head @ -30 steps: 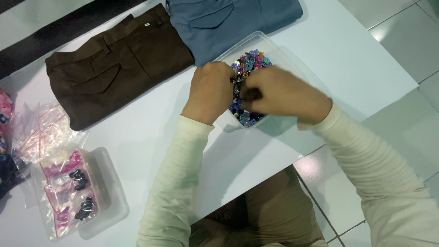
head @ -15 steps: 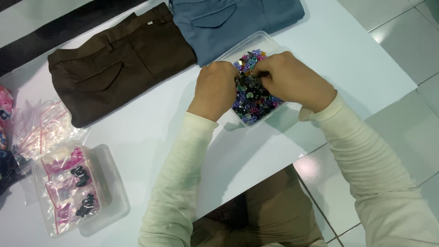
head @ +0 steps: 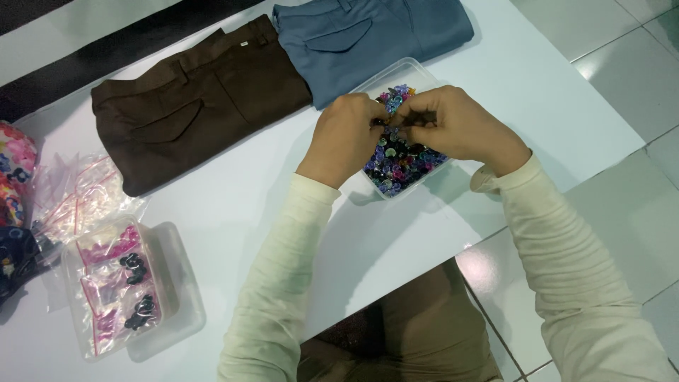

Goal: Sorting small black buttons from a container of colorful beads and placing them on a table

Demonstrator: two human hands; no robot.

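While both hands — left hand, right hand — pinch a tiny bead above the clear tub, it looks light, hard, slippery — best gripped by fingertips.

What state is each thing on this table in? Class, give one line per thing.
Clear tub: open, no lid on, full of small coloured beads.
Left hand: over the tub, fingertips pinched against the right hand's.
Right hand: over the tub, fingertips pinched; what they hold is too small to tell.
Brown trousers: folded, lying flat.
Blue trousers: folded, lying flat.
Second clear tub: open, holding small bags.
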